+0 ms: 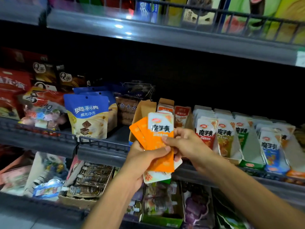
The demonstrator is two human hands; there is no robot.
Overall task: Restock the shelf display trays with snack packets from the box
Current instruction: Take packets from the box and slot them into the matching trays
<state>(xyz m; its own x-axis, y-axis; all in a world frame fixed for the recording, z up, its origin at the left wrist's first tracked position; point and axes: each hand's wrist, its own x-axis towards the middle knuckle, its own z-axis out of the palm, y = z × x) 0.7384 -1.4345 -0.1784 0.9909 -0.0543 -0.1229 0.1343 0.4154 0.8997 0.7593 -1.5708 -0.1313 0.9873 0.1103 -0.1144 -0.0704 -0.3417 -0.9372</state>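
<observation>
left hand (145,160) nearest the camera, fingers curled round the lower half of a fanned stack of orange snack packets (155,139), thumb across the front. right hand (183,142) just beside it, thumb and fingertips pinching the front packet (160,124) (white top, orange bottom) at its right edge. looks like the step is peeling one or a few packets off the stack to drop into a tray.

directly behind the hands sits a cardboard display tray (145,108) on the middle shelf (102,146), flap up, with a few orange-topped packets standing at its back and room in front; judged to be the target since the colours match. to its right, a row of other trays (231,134) holding red, green and blue variants, fuller.

to do it well: keep the left grip firm low down so the fan doesn't slip, some packets already hang below the palm. square up the front packets with the right hand before inserting, printed side facing out, upright, same way as those behind. slide in front of existing stock, not into the neighbouring red tray. supply box not in view.
</observation>
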